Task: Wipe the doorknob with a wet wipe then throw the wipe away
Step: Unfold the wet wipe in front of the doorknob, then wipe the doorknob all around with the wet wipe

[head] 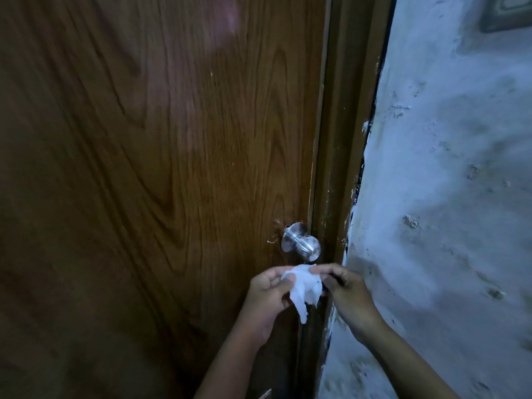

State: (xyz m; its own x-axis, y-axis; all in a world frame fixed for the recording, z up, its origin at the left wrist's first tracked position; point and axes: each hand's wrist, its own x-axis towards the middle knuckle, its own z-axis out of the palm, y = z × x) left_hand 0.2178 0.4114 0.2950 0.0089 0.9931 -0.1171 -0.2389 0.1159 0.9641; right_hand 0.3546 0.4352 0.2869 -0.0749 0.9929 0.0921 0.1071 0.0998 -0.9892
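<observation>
A round silver doorknob (pixel 302 242) sticks out of the brown wooden door (pixel 149 168) near its right edge. Just below the knob, a crumpled white wet wipe (pixel 304 289) hangs between both hands. My left hand (pixel 266 298) pinches the wipe's left side with thumb and fingers. My right hand (pixel 347 292) grips its right side. The wipe does not touch the knob; a small gap lies between them.
A dark brown door frame (pixel 336 156) runs down right of the door. Beyond it stands a rough white-blue plastered wall (pixel 449 197), with peeling paint along the frame. A framed edge (pixel 506 12) shows at the top right corner.
</observation>
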